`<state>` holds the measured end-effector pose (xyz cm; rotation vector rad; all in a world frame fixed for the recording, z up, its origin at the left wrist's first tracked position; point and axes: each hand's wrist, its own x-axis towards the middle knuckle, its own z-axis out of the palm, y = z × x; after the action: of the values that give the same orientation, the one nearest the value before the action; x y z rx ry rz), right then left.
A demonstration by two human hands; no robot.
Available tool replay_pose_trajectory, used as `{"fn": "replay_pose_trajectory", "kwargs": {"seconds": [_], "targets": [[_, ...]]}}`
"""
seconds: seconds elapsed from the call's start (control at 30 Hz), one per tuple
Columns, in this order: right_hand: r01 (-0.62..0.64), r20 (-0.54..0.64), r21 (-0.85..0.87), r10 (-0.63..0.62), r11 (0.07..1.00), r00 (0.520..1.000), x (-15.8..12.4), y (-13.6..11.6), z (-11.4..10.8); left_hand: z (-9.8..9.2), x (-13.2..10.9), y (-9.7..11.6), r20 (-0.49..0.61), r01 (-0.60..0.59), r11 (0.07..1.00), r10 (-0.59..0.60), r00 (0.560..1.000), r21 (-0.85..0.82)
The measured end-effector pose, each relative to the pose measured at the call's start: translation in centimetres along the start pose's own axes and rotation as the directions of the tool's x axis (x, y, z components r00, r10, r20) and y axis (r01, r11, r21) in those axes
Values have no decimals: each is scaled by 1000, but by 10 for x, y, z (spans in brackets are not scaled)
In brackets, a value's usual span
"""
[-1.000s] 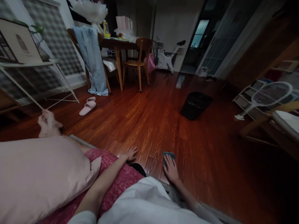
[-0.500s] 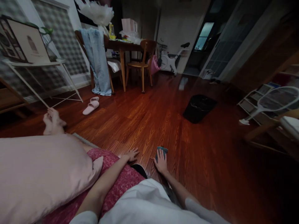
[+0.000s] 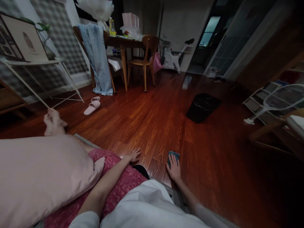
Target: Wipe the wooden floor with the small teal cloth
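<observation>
At my far left a pale pink pillow (image 3: 45,177) rests over my lap, with my bare feet (image 3: 54,122) showing beyond its upper edge. A pair of pink slippers (image 3: 92,106) sits on the floor farther out. Next comes the red patterned fabric (image 3: 121,177) over my thigh, and my left forearm stretches across it. My left hand (image 3: 134,155) is palm down on the wooden floor (image 3: 152,129), fingers loosely spread, grasping nothing. Just below that hand is a dark, curved thing with a pale rim; I can't tell what it is.

Bare boards separate my left hand from the blue-green cloth (image 3: 177,155), which lies flat to the right of it, near but not touching. My right hand (image 3: 174,167) lies over the cloth, fingers extended and slightly apart, the palm toward my body; it covers the middle, while the cloth's far edge shows beyond my fingertips. I'm not clenching it. Farther out to the right stands a black bin (image 3: 201,109), well apart from both hands.
</observation>
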<state>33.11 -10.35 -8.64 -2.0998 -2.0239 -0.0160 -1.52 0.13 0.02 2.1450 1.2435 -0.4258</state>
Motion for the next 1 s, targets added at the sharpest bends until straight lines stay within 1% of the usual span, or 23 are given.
{"fn": "replay_pose_trajectory", "kwargs": {"seconds": [0.07,0.1,0.13,0.17,0.23,0.27,0.33,0.4,0.5,0.57,0.6,0.67,0.73,0.77,0.8,0.83,0.9,0.97,1.0], "targets": [[-143,-4,-18,143,990,990,22,-18,0,0,0,-1,-2,-9,1000,9,1000,7],[-195,1,-23,195,981,981,32,-28,0,0,1,-1,-3,-13,1000,13,1000,10],[-225,9,-23,225,974,974,40,-38,0,0,1,-1,-3,-16,1000,16,1000,14],[-228,19,-20,229,973,973,46,-48,0,0,1,-1,-4,-16,1000,16,1000,18],[-157,38,-3,157,988,987,50,-64,2,0,1,-1,-2,-10,1000,10,1000,25],[-94,44,8,94,996,995,47,-70,3,0,1,-1,-2,-8,1000,8,1000,27],[56,48,33,-57,998,997,33,-75,7,0,1,-1,-8,-15,1000,15,1000,26],[197,52,59,-200,979,978,10,-69,9,1,1,-1,-19,-28,999,28,999,21],[349,72,94,-356,932,932,-27,-42,6,2,1,0,-26,-32,999,32,999,20],[382,86,101,-390,919,917,-44,-17,0,2,1,0,-20,-21,999,21,1000,24],[372,89,95,-380,923,921,-49,-4,-2,2,1,0,-17,-16,1000,16,1000,25],[294,77,62,-298,954,951,-47,16,-5,3,1,-1,-13,-12,1000,13,1000,24],[137,38,17,-138,990,990,-33,26,-3,4,2,-2,-14,-22,999,22,1000,26],[37,11,1,-37,999,999,-22,26,-1,4,2,-3,-16,-29,999,30,999,28],[-65,-17,-6,64,998,998,-9,22,2,4,2,-4,-16,-35,999,36,999,30],[-158,-44,-3,157,987,987,4,16,4,4,2,-4,-14,-37,999,37,999,28],[-289,-84,24,290,957,953,31,-3,9,4,3,-5,-11,-28,1000,28,1000,15],[-336,-90,49,340,940,936,52,-27,12,4,5,-6,-5,-18,1000,18,1000,3],[-329,-78,54,333,943,940,58,-38,13,5,6,-7,-1,-17,1000,17,1000,3]]}}
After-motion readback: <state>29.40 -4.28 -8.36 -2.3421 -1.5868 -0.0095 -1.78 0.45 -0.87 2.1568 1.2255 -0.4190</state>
